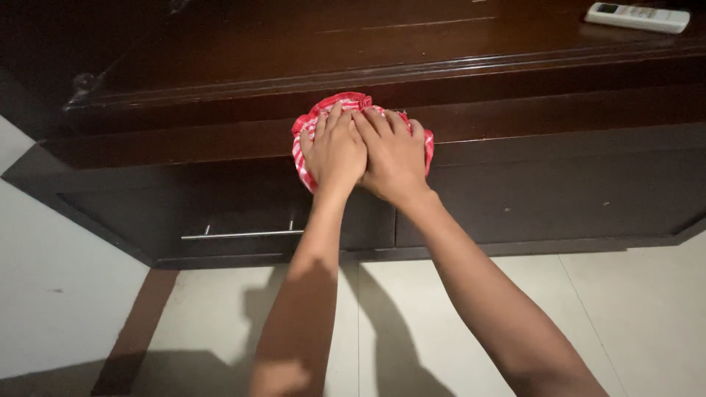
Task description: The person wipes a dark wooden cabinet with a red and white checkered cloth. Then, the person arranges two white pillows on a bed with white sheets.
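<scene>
- My left hand (333,151) and right hand (392,154) lie flat, side by side and touching, both pressing a red-and-white striped cloth (351,102) against the front of a dark wooden cabinet (515,184).
- Neither hand is clenched; fingers are spread, palms down on the cloth, pinning rather than gripping it.
- The cloth is bunched under my palms, its edges showing above my fingertips and to either side.
- I judge it soft, light and limp; it would slide easily on the glossy wood, so pressure through the palms holds it best, or a pinch at the bunched top edge.
- Below my left hand runs a metal drawer handle (243,234); far up and right of my right hand sits a white remote (637,17).
</scene>
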